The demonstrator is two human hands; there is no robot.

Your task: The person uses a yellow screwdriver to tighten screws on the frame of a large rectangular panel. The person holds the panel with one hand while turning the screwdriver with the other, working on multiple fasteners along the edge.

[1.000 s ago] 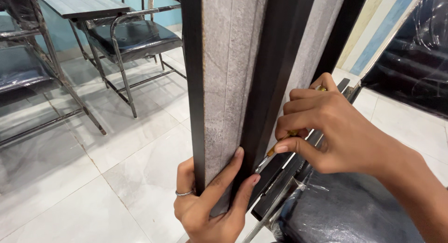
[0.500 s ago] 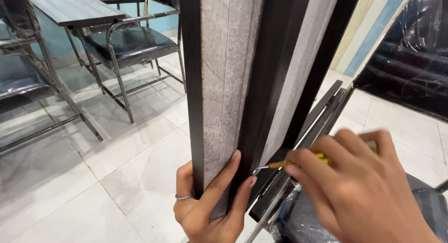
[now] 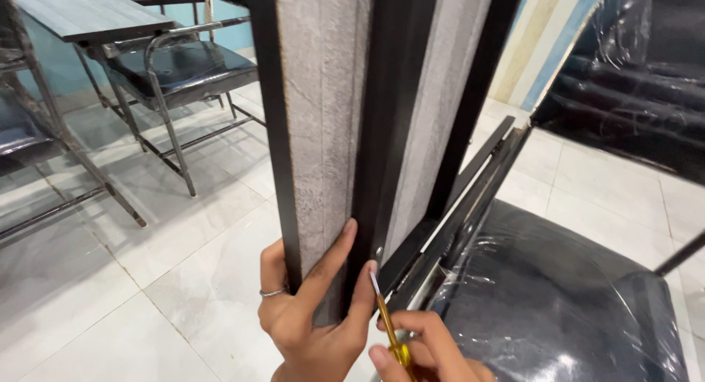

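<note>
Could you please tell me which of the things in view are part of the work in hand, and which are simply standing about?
In hand:
- left hand gripping the grey panel
- right hand holding the yellow screwdriver
- black frame at the screwdriver's tip

Standing about:
- black chair
- grey table
- plastic-wrapped seat

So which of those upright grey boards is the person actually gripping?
The nearer, left grey board: the left hand, wearing a ring, wraps its lower edge. The other grey board stands behind it, untouched; the right hand holds a yellow-handled screwdriver.
</note>
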